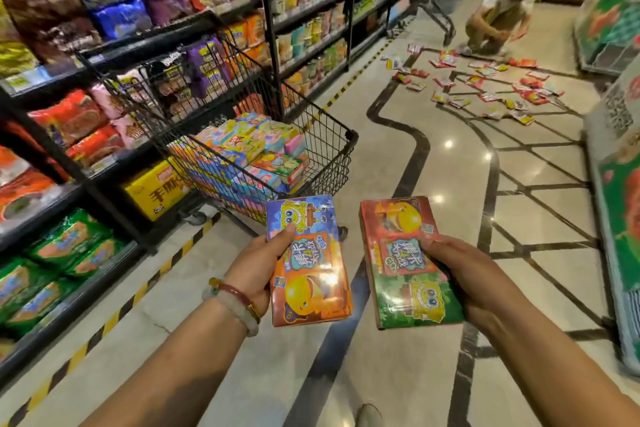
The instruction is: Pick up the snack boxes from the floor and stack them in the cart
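The blue and orange box (309,262) has Chinese words in a teal patch in its middle, with a small "12" among them. The red and green box (408,262) has the same kind of patch, with a small "4". The yellow carton (157,189) under the shelf has big dark Chinese letters; the first one reads "手". The other packs are too blurry to read.

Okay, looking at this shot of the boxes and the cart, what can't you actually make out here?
Head view only:
- Lower layers of boxes in the cart: hidden under the top boxes.
- Packets scattered on the floor: too small and blurred to read.
- Backs of the blue-and-orange box and red-and-green box: facing away.
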